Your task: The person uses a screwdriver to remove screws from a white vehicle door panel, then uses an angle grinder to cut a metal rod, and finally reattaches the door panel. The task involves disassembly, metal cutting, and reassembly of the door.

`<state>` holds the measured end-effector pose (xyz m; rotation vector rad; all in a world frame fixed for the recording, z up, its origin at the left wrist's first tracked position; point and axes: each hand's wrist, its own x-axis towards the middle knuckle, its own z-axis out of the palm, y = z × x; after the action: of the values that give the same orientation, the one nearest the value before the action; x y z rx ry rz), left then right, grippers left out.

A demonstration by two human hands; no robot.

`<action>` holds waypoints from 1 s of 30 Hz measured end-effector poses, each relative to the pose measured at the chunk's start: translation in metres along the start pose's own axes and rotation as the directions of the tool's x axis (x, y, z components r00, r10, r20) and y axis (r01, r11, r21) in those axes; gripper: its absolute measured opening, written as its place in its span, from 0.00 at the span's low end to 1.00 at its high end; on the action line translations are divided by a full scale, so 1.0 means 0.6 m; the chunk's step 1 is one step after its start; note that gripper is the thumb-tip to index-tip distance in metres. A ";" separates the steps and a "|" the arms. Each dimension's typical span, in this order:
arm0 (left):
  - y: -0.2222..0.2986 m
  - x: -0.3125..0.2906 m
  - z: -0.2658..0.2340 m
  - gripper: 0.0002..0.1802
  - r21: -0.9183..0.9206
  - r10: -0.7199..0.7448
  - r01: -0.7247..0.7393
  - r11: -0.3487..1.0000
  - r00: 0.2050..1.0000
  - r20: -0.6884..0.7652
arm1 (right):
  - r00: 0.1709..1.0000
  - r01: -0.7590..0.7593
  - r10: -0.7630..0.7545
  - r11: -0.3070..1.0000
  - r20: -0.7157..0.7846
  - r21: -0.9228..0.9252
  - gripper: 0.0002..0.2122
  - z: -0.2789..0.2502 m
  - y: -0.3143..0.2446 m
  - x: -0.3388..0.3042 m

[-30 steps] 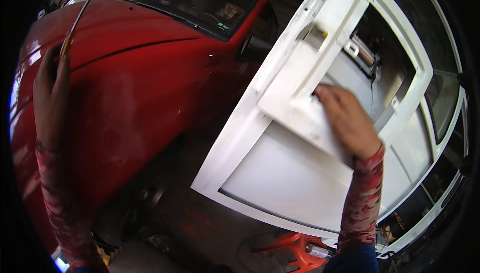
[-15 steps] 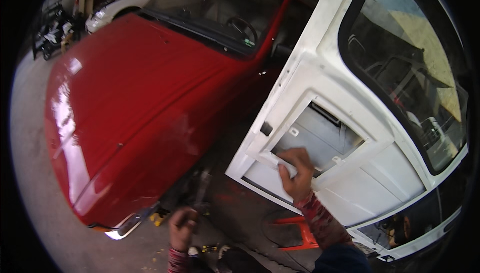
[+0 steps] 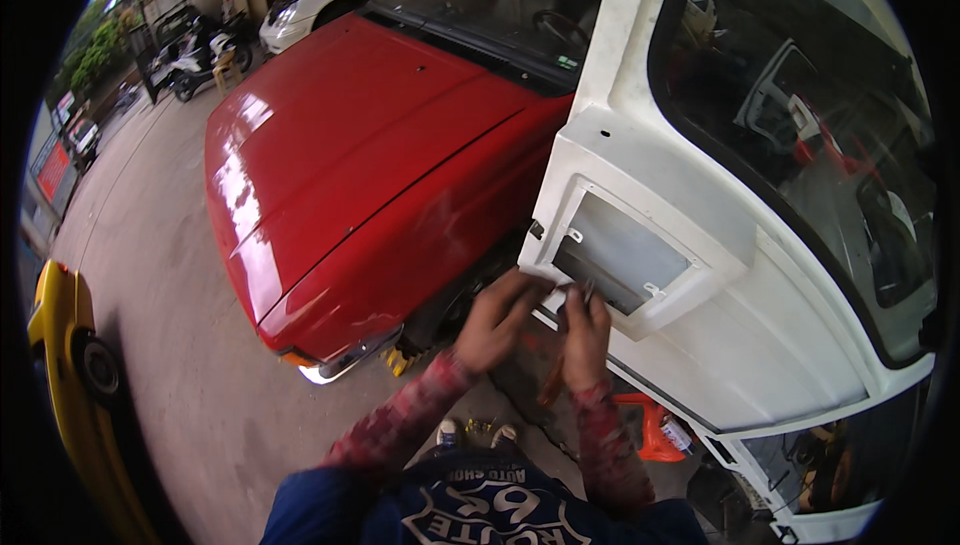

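Observation:
Both hands meet in front of the lower corner of a white vehicle door or tailgate panel, close to its square opening. My left hand is closed, its fingertips pinched together at something too small to make out. Upright beside it, my right hand is closed around a slim hand tool. A reddish-brown handle-like part shows below that hand and a dark metal tip above the fingers; its exact kind is unclear. Two small metal tabs stick out at the opening's edges.
A red car stands close on the left. An orange-red plastic stool sits under the white panel, with a small can or bottle by it. A yellow car is at far left; a scooter stands behind.
My left hand has risen from low beside the red car to meet my right. My right hand has drawn back from the opening's edge. The view has shifted, showing more floor leftward.

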<state>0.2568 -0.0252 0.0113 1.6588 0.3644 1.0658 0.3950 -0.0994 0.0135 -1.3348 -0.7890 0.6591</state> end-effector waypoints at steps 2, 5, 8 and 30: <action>0.006 0.073 0.051 0.15 -0.194 0.017 -0.019 0.981 1.000 -0.014 | 0.997 -0.056 0.058 0.997 -0.042 0.061 0.12 -0.013 -0.005 0.052; 0.013 0.152 0.114 0.17 0.035 0.158 -0.155 0.987 0.980 -0.118 | 0.979 0.154 -0.122 0.969 -0.164 0.194 0.14 -0.022 -0.016 0.113; 0.012 0.190 0.150 0.17 0.119 0.160 -0.135 0.984 0.959 -0.235 | 0.916 0.313 -0.280 0.947 -0.288 0.074 0.18 -0.032 -0.037 0.145; -0.078 0.258 0.162 0.24 0.758 0.286 -0.002 0.652 0.927 -0.243 | 0.776 0.389 -0.612 0.657 -0.155 -0.646 0.17 -0.042 -0.036 0.215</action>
<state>0.4316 0.0403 0.0392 2.2556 1.0360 1.4545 0.4905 -0.0137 0.0492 -1.6159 -1.0482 -0.3328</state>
